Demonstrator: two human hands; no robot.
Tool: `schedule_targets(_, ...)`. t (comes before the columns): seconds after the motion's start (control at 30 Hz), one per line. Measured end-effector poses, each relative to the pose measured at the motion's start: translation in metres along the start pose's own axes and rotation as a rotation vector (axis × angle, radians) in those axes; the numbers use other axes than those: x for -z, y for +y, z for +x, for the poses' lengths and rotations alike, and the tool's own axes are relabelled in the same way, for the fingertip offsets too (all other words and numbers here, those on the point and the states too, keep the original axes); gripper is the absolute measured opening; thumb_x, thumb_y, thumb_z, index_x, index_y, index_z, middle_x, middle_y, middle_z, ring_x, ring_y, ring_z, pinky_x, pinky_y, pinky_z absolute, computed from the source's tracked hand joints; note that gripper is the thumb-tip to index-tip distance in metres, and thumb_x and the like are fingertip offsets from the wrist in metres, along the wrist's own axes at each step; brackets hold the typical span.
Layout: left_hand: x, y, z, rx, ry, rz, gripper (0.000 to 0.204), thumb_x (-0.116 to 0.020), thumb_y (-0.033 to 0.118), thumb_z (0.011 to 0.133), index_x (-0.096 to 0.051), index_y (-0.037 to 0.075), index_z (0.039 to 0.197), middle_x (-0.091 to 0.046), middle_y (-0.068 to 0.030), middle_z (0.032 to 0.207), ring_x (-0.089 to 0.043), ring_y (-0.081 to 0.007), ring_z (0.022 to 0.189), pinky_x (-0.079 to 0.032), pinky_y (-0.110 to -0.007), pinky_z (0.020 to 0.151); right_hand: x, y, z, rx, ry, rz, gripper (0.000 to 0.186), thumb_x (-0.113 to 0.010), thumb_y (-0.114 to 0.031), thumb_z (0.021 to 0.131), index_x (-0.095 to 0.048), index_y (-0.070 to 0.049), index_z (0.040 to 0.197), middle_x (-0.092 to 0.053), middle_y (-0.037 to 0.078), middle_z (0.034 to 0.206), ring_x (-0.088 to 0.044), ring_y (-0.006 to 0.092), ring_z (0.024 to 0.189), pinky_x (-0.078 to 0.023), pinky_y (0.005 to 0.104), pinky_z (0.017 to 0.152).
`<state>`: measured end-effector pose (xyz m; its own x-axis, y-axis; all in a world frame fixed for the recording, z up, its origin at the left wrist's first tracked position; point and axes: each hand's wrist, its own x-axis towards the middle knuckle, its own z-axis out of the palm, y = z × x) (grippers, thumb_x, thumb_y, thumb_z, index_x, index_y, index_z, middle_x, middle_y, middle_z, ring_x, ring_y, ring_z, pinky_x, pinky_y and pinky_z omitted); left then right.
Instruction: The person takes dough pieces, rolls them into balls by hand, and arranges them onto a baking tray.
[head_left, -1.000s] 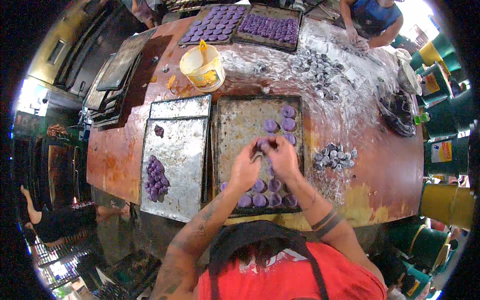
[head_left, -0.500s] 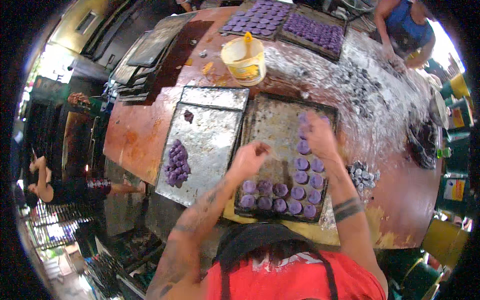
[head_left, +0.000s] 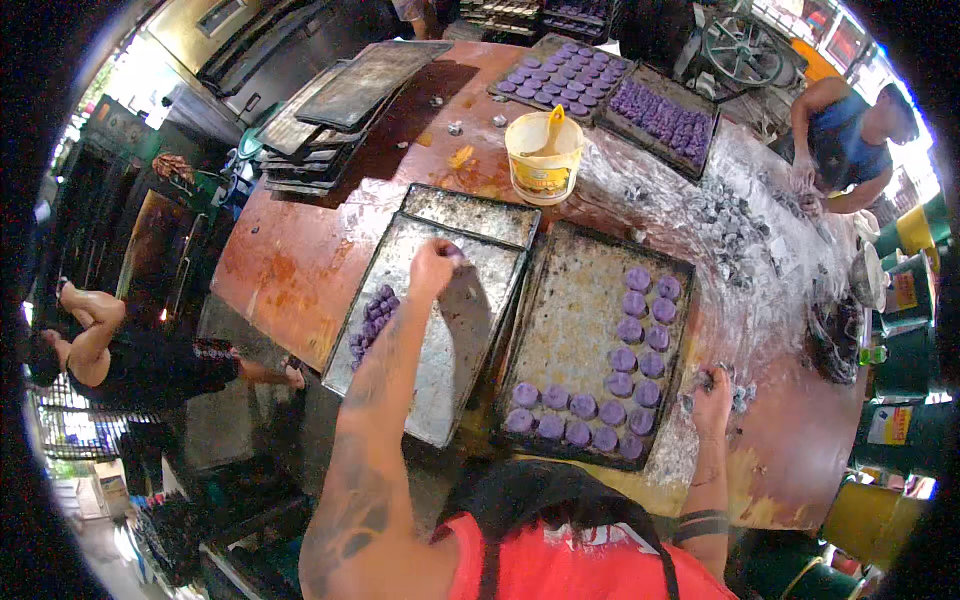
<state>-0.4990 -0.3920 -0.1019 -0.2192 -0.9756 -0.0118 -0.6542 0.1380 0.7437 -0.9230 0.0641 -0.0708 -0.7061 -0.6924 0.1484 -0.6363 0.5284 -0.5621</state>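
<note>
My left hand [head_left: 432, 268] is over the pale metal tray [head_left: 470, 330] on the left, fingers closed on a small purple dough piece [head_left: 456, 254]. Below it, partly behind my forearm, lies a heap of purple dough lumps [head_left: 380, 312]. The darker baking tray [head_left: 575, 300] to the right holds rows of flat purple discs [head_left: 621, 358] along its right and near sides. Just outside that tray's right edge, my right hand [head_left: 712, 395] reaches into small flour-dusted lumps [head_left: 740, 398], its fingers curled round something I cannot make out. Both forearms come in from below.
A yellow-white bucket [head_left: 543, 175] stands behind the trays, with stacked trays [head_left: 365, 85] back left and filled trays [head_left: 560, 75] behind it. A co-worker [head_left: 850, 140] works at the floury right side [head_left: 770, 250]; another person [head_left: 110, 350] is at left. Green drums [head_left: 895, 355] line the right.
My hands were together over the disc tray and have parted: the left moved left over the pale tray, the right down and right to the dusted lumps. The view has shifted.
</note>
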Motion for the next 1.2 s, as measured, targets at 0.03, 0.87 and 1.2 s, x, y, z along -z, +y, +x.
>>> schedule_targets(0.03,-0.020,0.026,-0.022,0.117,-0.070,-0.232,0.026,-0.078,0.013,0.081,-0.072,0.000,0.102,-0.075,-0.0115,0.094,-0.072,-0.0240,0.088,-0.056,-0.037,0.078,0.000,0.006,-0.002,-0.017,0.016,-0.024,0.022,-0.067,-0.004,0.080,-0.066,-0.006,0.102,-0.062,0.008,0.102,-0.062,0.0258,0.094,-0.052,0.0409,0.079)
schedule_targets(0.87,0.057,0.085,-0.260,0.464,-0.043,-1.133,0.028,-0.070,-0.001,0.091,-0.060,-0.004,0.117,-0.068,-0.0131,0.106,-0.068,-0.0202,0.096,-0.058,-0.030,0.083,-0.107,-0.325,-0.053,0.347,-0.648,0.564,0.049,-0.078,-0.023,0.087,-0.060,-0.004,0.128,-0.068,0.024,0.117,-0.065,0.0310,0.114,-0.049,0.0414,0.101)
schedule_targets(1.2,0.013,0.149,-0.251,0.527,-0.515,-1.351,0.027,-0.063,0.007,0.099,-0.059,0.002,0.126,-0.067,-0.0099,0.112,-0.066,-0.0163,0.101,-0.055,-0.028,0.088,-0.028,-0.289,-0.060,0.619,-0.350,0.419,0.033,-0.072,-0.011,0.087,-0.071,-0.007,0.120,-0.071,0.015,0.107,-0.069,0.0328,0.099,-0.054,0.0426,0.093)
